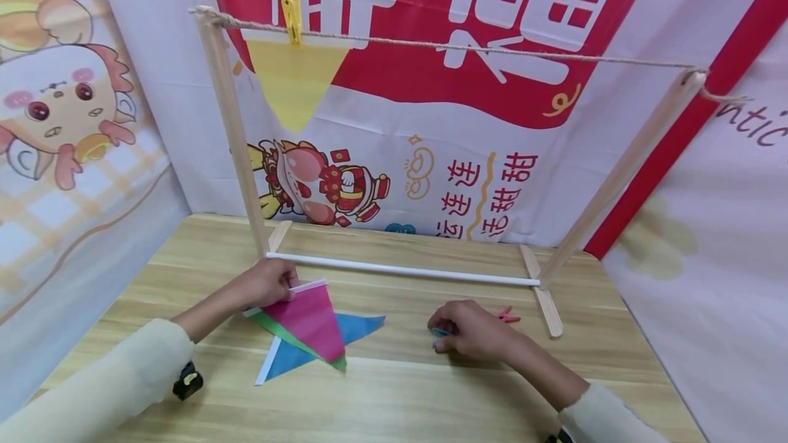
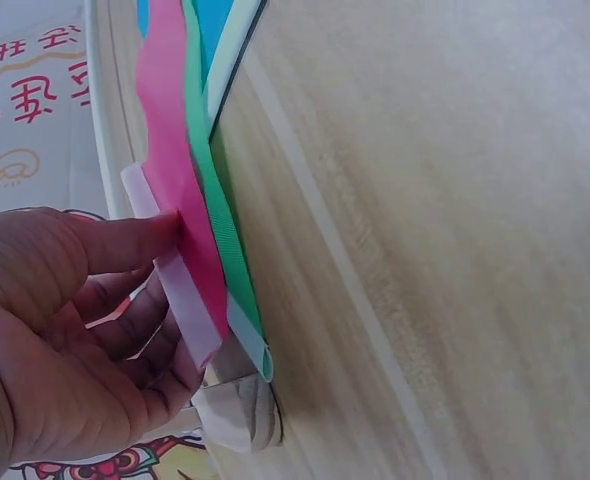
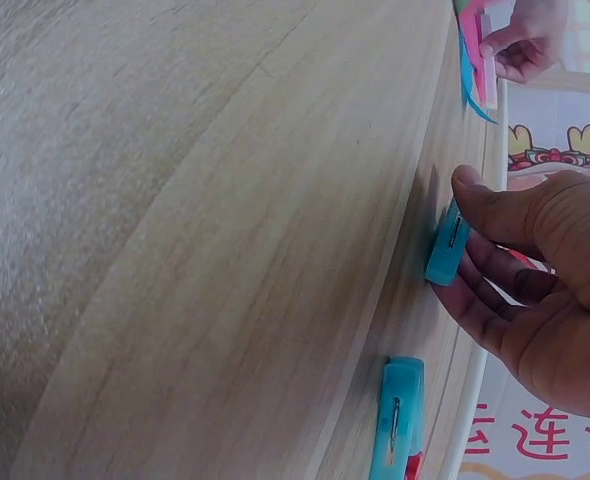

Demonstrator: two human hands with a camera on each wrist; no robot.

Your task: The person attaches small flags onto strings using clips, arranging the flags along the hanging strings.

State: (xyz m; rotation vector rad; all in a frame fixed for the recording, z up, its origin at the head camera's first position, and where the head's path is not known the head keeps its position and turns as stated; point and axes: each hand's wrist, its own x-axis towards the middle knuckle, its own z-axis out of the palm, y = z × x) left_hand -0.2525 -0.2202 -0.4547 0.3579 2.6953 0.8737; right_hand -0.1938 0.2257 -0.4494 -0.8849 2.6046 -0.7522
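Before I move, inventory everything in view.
Table: one, wood-toned, under the hands.
Printed cloths: several, mainly white, around the table.
Footed wooden posts: two, pale, toward the back.
Rope: one, tan, between the post tops.
Rod: one, white, low between the posts.
Yellow clothespin: one, yellow, on the rope.
Yellow pennant: one, yellow, hanging from the rope.
Pink pennant: one, pink, white-edged, in the left hand.
Green pennant: one, green, under the pink.
Blue pennant: one, blue, beneath those, on the table.
Teal clothespins: two, teal, one in the right hand, one on the table.
Pink clothespin: one, pinkish-red, on the table.
Sleeves: two, cream, on the arms.
Wrist items: two, black, by the sleeves.
Left hand, right hand: two, bare, over the table.
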